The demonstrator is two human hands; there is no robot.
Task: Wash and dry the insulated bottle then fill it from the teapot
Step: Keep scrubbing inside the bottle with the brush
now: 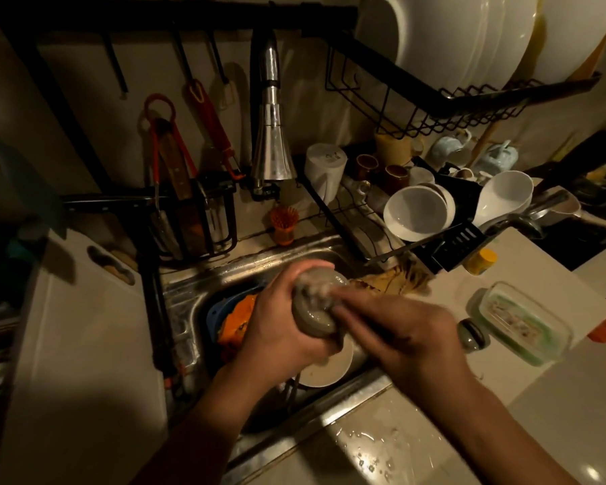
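Your left hand was wrapped round the bottle, holding it tilted above the sink. The bottle looked grey, dull and wet, perhaps soapy. I judge it stiff but slippery, best gripped round the middle of the body, as you had it. Your right hand touched its side, too blurred to tell whether the fingers curled or lay flat. The pale teapot stood well apart, far right.
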